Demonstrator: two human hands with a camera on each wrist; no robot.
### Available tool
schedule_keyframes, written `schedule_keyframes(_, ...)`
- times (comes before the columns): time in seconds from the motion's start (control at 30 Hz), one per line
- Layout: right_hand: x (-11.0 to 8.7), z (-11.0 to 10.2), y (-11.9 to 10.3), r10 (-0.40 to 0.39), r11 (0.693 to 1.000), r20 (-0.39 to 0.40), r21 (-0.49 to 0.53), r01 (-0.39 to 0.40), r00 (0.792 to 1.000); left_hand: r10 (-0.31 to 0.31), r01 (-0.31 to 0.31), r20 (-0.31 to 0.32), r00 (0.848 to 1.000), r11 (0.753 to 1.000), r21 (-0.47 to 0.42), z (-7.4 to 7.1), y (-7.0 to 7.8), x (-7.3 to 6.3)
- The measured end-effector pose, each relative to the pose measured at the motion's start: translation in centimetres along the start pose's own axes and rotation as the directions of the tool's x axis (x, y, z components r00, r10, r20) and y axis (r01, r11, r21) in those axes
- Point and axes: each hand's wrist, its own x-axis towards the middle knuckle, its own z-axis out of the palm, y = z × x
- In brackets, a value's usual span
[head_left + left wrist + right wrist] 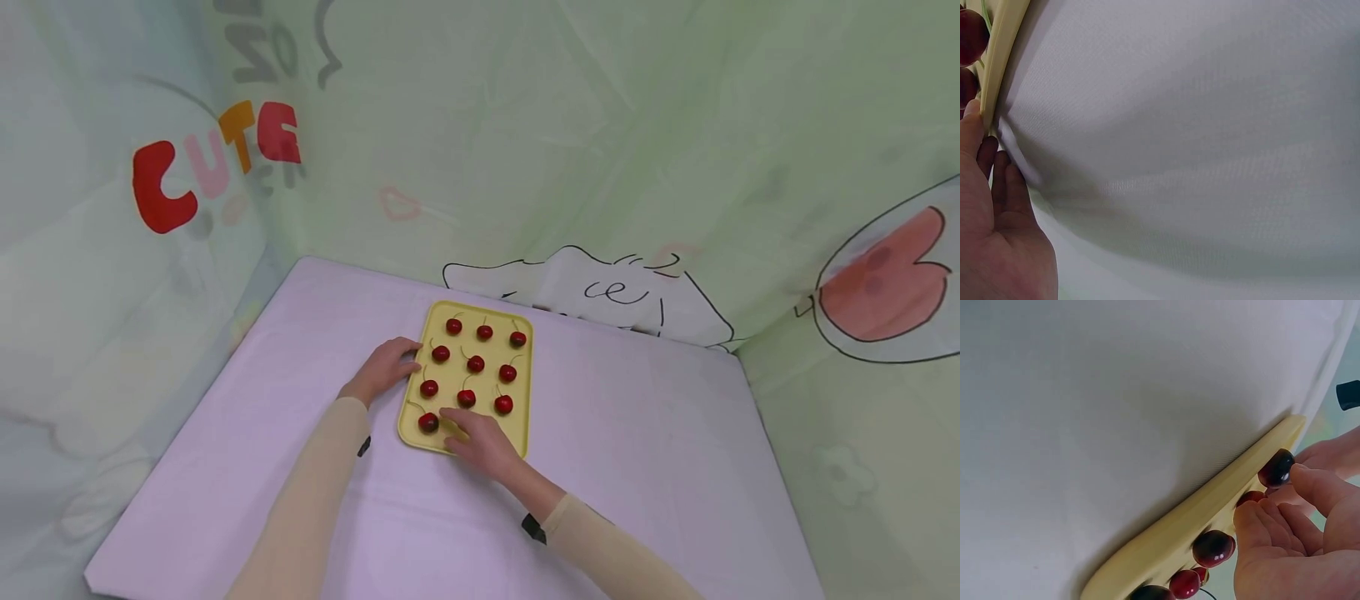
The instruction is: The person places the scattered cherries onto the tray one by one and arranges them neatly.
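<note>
On the table lies a yellow tray [517, 433] bearing several dark red cherries with thin stems in rows. My left hand [385, 367] holds the tray's left edge; in the left wrist view the thumb [971, 128] rests at the rim and the fingers lie outside it. Over the tray's near end is my right hand [483, 443], thumb and fingers apart. Its fingertips come close to the front-left cherry [428, 422], beside it. In the right wrist view, the thumb [1316, 484] appears next to a dark cherry [1277, 467]; whether they touch I cannot tell.
A pale lilac cloth [637, 450] covers the table. Printed fabric walls [525, 125] stand behind it and at both sides. Cherries [484, 332] also sit at the tray's far end. Dark bands [534, 527] show at both wrists.
</note>
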Motion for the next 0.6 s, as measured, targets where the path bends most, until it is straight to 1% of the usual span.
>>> schedule_keyframes(0.1,-0.2,0.1,0.3,-0.007,1.0,-0.007,0.006,0.008,1.0,0.002,-0.002,-0.001,1.0,1.0,0.004,-0.1,-0.1,-0.1)
schedule_keyframes(0.2,-0.5,0.0,0.3,-0.008,1.0,-0.016,0.027,0.009,1.0,0.016,-0.016,-0.004,1.0,1.0,0.005,-0.1,-0.1,-0.2)
schedule_keyframes(0.37,-1.0,-1.0,-0.1,0.038,0.996,-0.027,0.082,-0.036,0.999,0.036,-0.036,-0.011,0.999,0.999,-0.003,0.0,-0.2,-0.3)
schedule_keyframes(0.43,-1.1,-1.5,0.0,0.055,0.993,-0.056,0.111,-0.048,0.997,0.043,-0.043,-0.014,0.999,0.999,-0.002,0.0,-0.2,-0.3)
schedule_keyframes(0.5,-1.1,-2.0,0.4,0.063,0.989,-0.107,0.138,-0.048,0.992,0.054,-0.054,-0.019,0.998,0.999,0.006,0.0,-0.3,-0.3)
schedule_keyframes(0.6,-1.1,-3.1,1.2,0.085,0.985,-0.201,0.166,-0.052,0.976,0.054,-0.053,-0.018,0.998,0.998,0.014,0.0,-0.6,-0.2)
